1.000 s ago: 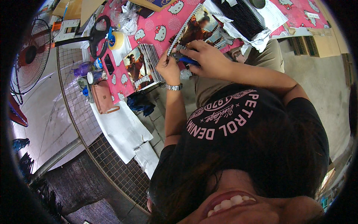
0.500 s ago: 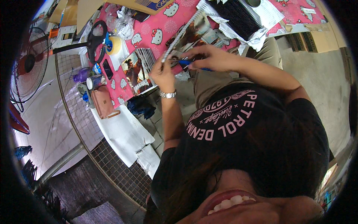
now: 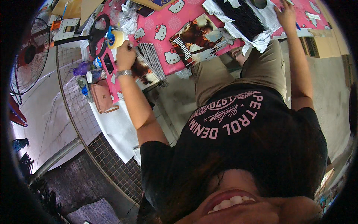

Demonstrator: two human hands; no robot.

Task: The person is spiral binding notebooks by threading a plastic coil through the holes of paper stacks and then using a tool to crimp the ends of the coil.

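The left hand (image 3: 126, 56) is closed around a thin stick-like tool, resting over a printed picture (image 3: 143, 71) at the left edge of the bench (image 3: 164, 33), just beside a tape roll (image 3: 115, 38). The right hand (image 3: 285, 15) lies far to the right, fingers spread flat on white wrapping paper (image 3: 261, 35) beside a black comb-like strip (image 3: 244, 16). A larger glossy print (image 3: 197, 43) lies between the hands.

Black printed tee (image 3: 238, 127), khaki trousers (image 3: 238, 71), wristwatch (image 3: 124, 73)
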